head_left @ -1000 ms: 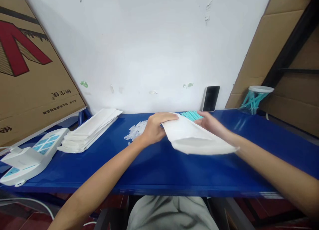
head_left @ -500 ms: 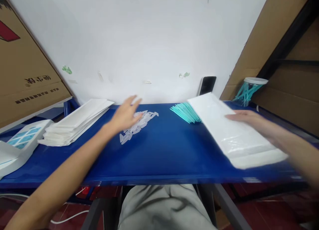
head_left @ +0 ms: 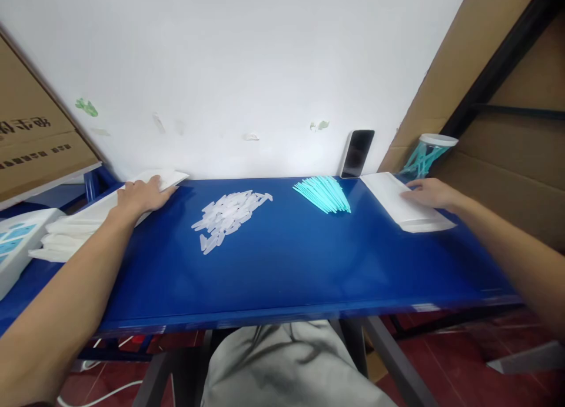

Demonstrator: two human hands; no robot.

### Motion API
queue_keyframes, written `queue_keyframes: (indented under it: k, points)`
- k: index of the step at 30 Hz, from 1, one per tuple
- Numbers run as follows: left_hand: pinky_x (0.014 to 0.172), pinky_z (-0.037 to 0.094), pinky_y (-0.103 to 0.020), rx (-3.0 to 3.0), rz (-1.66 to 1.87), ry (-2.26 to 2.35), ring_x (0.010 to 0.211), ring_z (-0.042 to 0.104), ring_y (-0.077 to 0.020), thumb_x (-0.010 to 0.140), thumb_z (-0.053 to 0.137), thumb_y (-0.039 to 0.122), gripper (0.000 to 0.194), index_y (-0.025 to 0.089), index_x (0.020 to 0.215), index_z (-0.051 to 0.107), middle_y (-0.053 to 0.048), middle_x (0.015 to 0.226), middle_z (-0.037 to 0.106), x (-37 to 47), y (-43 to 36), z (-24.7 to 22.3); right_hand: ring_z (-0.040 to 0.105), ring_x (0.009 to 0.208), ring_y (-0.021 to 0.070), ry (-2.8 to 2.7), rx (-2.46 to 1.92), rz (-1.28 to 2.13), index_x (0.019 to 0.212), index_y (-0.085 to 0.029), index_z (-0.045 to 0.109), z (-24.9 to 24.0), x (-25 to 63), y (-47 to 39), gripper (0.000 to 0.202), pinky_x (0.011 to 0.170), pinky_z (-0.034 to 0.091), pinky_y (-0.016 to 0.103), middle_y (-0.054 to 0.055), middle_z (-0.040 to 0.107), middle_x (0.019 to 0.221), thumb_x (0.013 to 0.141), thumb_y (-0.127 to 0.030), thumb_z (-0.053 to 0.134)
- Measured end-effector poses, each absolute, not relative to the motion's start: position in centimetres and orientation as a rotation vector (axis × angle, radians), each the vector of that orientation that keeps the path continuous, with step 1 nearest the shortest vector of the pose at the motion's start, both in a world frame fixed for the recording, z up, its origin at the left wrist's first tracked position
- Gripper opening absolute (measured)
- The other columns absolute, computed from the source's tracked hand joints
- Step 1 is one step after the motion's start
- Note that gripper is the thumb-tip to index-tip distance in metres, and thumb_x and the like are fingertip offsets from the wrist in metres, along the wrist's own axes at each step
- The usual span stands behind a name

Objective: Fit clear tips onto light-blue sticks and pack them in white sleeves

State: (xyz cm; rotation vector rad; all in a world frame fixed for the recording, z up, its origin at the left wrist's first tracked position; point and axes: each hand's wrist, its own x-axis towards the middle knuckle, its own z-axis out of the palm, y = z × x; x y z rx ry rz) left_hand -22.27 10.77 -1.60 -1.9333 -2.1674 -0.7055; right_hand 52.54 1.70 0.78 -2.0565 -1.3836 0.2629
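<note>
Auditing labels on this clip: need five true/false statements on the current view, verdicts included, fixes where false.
1. The left hand touches the stack of white envelopes. True.
2. The phone lies flat on the table. False: the phone leans against the wall.
3. The right hand rests on a white envelope. True.
4. The teal sticks lie between the pale pieces and that envelope. True.
5. The jar has no lid on. False: a white lid tops the jar.

Soft light is brightening the white wall (head_left: 247,72) and glazing the blue table (head_left: 265,272) — the floor (head_left: 459,366) is lying dimmer, the outer edges are stretching.
</note>
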Motion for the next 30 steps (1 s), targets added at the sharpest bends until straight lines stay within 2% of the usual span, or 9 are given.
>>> queue_keyframes:
  k: [5,8,11,13,15,17,21,24,30]
  points:
    - [0.086,0.044,-0.058,-2.016,-0.680,-2.117,0.088,0.060,-0.0362,0.055,0.053,0.095,0.087,0.017,0.093,0.067,-0.005,0.059,0.055,-22.5,11.4,-1.0,0.051,0.062,0.0192,-1.493,-2.263,0.255,0.069,-0.018,0.067,1.3,52.1,3.0,0.016,0.069,0.037,0.038,0.004,0.059,0.060,0.067,-0.017,0.083]
    - [0.088,0.043,-0.062,-1.953,-0.756,-2.114,0.085,0.058,-0.0325,0.059,0.054,0.091,0.082,0.021,0.098,0.070,-0.003,0.059,0.051,-22.3,11.0,-0.8,0.054,0.068,0.0221,-1.520,-2.351,0.184,0.072,-0.018,0.066,2.4,51.7,3.3,0.020,0.067,0.035,0.040,0.012,0.065,0.072,0.067,-0.022,0.085]
    - [0.095,0.038,-0.068,-1.892,-0.943,-2.066,0.089,0.056,-0.0314,0.061,0.063,0.084,0.069,0.023,0.093,0.072,-0.002,0.059,0.051,-21.6,10.1,-0.7,0.056,0.086,0.0257,-1.626,-2.304,-0.002,0.075,-0.019,0.064,3.4,50.1,3.9,0.014,0.075,0.034,0.041,0.017,0.066,0.090,0.076,-0.024,0.077]
    - [0.098,0.035,-0.072,-1.917,-1.012,-2.013,0.096,0.056,-0.0325,0.070,0.064,0.076,0.059,0.023,0.092,0.073,-0.003,0.069,0.060,-20.9,9.4,-0.3,0.053,0.097,0.0269,-1.831,-2.054,-0.191,0.079,-0.020,0.063,3.6,47.9,4.6,0.012,0.083,0.035,0.039,0.015,0.064,0.091,0.082,-0.027,0.072]
    - [0.101,0.037,-0.071,-1.919,-1.040,-1.936,0.102,0.058,-0.0322,0.082,0.061,0.064,0.046,0.023,0.100,0.073,-0.004,0.093,0.070,-19.9,8.7,0.6,0.053,0.096,0.0273,-1.945,-1.798,-0.288,0.080,-0.020,0.061,3.3,45.1,5.1,0.018,0.083,0.037,0.038,0.013,0.060,0.087,0.083,-0.034,0.072]
    - [0.102,0.044,-0.065,-1.957,-1.059,-1.756,0.109,0.060,-0.0296,0.092,0.055,0.051,0.042,0.023,0.120,0.068,-0.002,0.116,0.071,-18.4,8.0,1.8,0.053,0.087,0.0247,-2.074,-1.625,-0.270,0.072,-0.022,0.056,2.8,42.3,5.5,0.026,0.080,0.038,0.037,0.010,0.059,0.085,0.084,-0.040,0.070]
    - [0.107,0.049,-0.051,-2.128,-1.179,-1.238,0.122,0.061,-0.0240,0.101,0.045,0.034,0.041,0.020,0.136,0.061,-0.003,0.137,0.066,-13.2,5.4,4.0,0.050,0.070,0.0218,-2.169,-1.612,-0.357,0.060,-0.024,0.041,1.6,38.3,5.2,0.040,0.066,0.032,0.034,0.005,0.056,0.068,0.089,-0.045,0.057]
    - [0.109,0.051,-0.047,-2.272,-1.226,-0.931,0.127,0.061,-0.0222,0.100,0.048,0.025,0.038,0.026,0.135,0.062,-0.002,0.140,0.064,-7.5,1.9,4.4,0.053,0.074,0.0231,-2.258,-1.545,-0.324,0.062,-0.023,0.046,1.2,37.0,4.5,0.038,0.069,0.033,0.036,0.006,0.060,0.071,0.093,-0.045,0.050]
    - [0.095,0.060,-0.033,-2.670,-0.750,-0.187,0.116,0.069,-0.0207,0.102,0.048,0.021,0.029,0.024,0.119,0.070,-0.006,0.120,0.075,3.1,-6.1,1.6,0.056,0.108,0.0311,-2.218,-1.380,-0.133,0.072,-0.021,0.056,0.5,36.6,4.0,0.033,0.089,0.040,0.044,0.013,0.062,0.115,0.093,-0.046,0.051]
